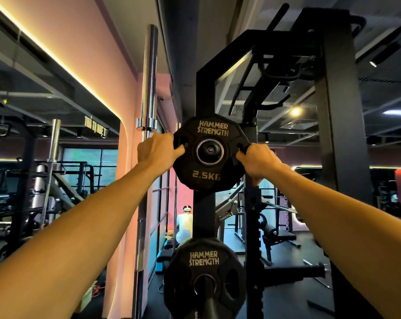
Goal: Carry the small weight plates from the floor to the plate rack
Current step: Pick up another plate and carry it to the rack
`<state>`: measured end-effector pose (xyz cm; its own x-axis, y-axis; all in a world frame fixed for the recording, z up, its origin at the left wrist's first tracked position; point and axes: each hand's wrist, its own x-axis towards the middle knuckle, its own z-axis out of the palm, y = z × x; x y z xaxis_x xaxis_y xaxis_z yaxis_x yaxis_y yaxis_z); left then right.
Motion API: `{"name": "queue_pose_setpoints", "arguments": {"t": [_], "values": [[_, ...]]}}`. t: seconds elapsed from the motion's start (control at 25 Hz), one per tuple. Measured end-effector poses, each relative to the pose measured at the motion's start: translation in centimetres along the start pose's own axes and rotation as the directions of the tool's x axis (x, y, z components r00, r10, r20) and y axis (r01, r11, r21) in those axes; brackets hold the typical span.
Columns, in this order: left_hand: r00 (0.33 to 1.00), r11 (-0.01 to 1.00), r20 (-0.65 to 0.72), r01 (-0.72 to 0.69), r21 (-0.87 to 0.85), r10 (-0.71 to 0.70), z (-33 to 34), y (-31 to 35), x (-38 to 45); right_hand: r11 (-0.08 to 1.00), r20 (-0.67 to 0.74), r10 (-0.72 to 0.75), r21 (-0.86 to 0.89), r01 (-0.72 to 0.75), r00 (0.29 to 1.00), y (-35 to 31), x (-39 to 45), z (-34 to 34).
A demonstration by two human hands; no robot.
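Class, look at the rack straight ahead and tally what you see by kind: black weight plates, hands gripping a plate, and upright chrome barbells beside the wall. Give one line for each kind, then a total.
Black weight plates: 2, the 2.5KG plate and the lower plate
Hands on the 2.5KG plate: 2, left hand and right hand
Upright chrome barbells: 2, tall barbell and far barbell
Total: 6

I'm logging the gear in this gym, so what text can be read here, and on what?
"HAMMER STRENGTH" and "2.5KG": upper weight plate, held by left hand and right hand.
"HAMMER STRENGTH": lower weight plate on the plate rack.
Lit wall sign: too blurred to read.
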<state>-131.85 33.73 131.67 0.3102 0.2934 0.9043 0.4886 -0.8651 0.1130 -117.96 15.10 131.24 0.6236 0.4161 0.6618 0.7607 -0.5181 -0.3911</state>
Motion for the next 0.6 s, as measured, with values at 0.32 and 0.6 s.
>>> {"name": "queue_pose_setpoints", "arguments": {"t": [0.32, 0.6], "values": [[0.997, 0.997, 0.044, 0.058, -0.047, -0.056, 5.6, -0.4, 3.0, 0.976, -0.036, 0.036, -0.215, -0.043, 0.999, 1.5, 5.0, 5.1], [0.948, 0.862, 0.182, 0.314, -0.399, -0.261, 7.1, 0.6, -2.4, 0.987, 0.065, 0.150, -0.068, -0.145, 0.987, 3.8, 1.4, 6.0]]}}
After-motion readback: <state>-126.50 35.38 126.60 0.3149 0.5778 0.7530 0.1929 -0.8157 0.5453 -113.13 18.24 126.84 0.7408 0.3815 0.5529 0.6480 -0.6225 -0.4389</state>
